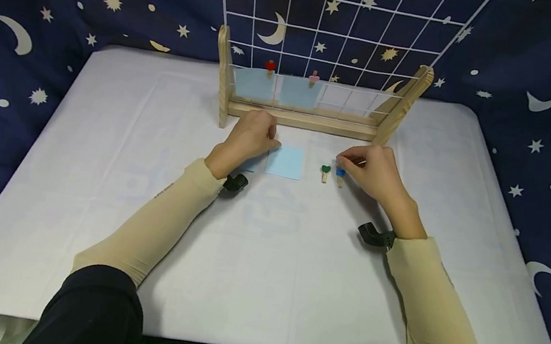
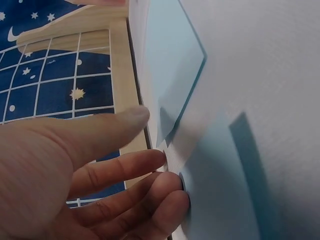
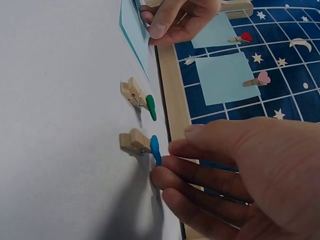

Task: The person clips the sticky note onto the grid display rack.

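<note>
A hasty pinch by the spread right hand (image 1: 375,170) could knock the blue clip (image 3: 140,141) leftward; the left hand (image 1: 250,137) gapes too.

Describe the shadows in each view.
Head: soft shadows lie inward of the left sleeve and right sleeve on the white tablecloth; left wrist: the upper blue sheet darkens toward its lower end; right wrist: a soft-edged shadow spreads below the blue clip.

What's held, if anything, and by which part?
Nothing appears held: left hand is at the blue notes, thumb apart; right hand is beside the blue-heart clip, not pinching it.
</note>
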Tool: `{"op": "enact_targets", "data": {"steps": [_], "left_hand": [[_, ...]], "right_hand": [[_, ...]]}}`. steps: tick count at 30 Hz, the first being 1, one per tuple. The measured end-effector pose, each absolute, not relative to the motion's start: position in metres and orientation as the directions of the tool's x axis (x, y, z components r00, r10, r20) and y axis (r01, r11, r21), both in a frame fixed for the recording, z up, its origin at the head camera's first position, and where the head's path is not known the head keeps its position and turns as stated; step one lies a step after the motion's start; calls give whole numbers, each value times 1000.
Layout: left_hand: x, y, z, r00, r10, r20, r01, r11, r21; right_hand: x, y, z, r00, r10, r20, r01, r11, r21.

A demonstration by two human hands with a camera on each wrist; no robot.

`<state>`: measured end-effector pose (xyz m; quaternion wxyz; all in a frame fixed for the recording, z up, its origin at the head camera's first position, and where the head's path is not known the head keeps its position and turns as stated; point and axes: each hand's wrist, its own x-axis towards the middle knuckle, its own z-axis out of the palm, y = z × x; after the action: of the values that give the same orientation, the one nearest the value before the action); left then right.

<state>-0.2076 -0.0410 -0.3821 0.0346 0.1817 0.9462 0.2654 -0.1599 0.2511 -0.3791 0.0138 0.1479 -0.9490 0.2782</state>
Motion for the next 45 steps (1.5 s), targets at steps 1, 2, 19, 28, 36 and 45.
{"op": "enact_targets", "data": {"steps": [1,2,19,28,36,45], "left_hand": [[-207,-41,-382,-932,362,25,322,793,517],[-207,-41,-382,-933,360,17,317,795,518],[-206,-40,-386,-928,371,0,320,799,509],[-206,-40,-381,-912,410,-26,328,763,557],[-202,-44,-381,-915,402,-42,308,759,574],[-205,-40,-381,-901,433,-12,351,745,568]], "right_hand": [[-160,251,-380,-955,-277,108,-291,800,-524],[-160,251,-380,-953,-284,108,-297,798,-524],[-154,265,-388,-950,-306,70,-292,781,-552],[-143,268,-390,-951,-306,50,-278,771,-573],[-141,274,-395,-941,-338,9,-267,726,-634],[-142,277,-393,-945,-328,3,-255,729,-635]]}}
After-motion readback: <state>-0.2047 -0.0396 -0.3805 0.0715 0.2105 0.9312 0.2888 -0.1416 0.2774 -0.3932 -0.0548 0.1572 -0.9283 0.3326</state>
